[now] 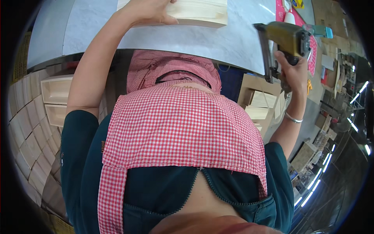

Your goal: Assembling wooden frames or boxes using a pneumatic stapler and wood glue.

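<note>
My left hand rests on a pale wooden box that lies on the grey marbled worktop at the top of the view, with fingers curled over its near edge. My right hand grips the handle of an olive-coloured nail gun with a teal rear part, held above the worktop's right edge, its nose pointing down. A silver bangle circles my right wrist. A red-and-white checked apron over a dark teal shirt fills the middle of the view.
Stacks of pale wooden boxes and wooden pieces stand on the left below the worktop. More wooden parts sit in a carton under my right arm. A pink mat with small items lies at the worktop's far right.
</note>
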The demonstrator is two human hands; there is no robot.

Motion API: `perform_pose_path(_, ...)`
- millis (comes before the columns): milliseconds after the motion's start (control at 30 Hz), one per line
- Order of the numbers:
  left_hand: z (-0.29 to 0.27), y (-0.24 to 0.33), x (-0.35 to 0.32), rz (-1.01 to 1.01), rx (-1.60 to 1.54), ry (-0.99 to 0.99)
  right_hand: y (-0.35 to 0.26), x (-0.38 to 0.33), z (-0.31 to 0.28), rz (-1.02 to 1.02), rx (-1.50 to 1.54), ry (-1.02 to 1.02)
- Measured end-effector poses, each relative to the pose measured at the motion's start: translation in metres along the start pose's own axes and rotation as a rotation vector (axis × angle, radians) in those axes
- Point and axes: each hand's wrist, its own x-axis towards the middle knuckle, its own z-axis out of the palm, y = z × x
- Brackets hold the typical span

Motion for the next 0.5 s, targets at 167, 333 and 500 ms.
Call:
perform_pose_path(167, 0.001, -0.003, 0.0, 0.04, 0.0, 0.022, -0.044, -0.023, 0.021, -0.234, 0.019, -0.21)
perform_pose_path(333, 0.003, -0.005, 0.005, 0.059, -0.049, -0.026, -0.057, -0.025, 0.027, -0.186, -0.019, -0.225)
perform_pose_path(500, 0.002, -0.002, 0.003, -0.008, -0.123, -0.113, -0.061, -0.023, 0.03, -0.142, -0.052, -0.237)
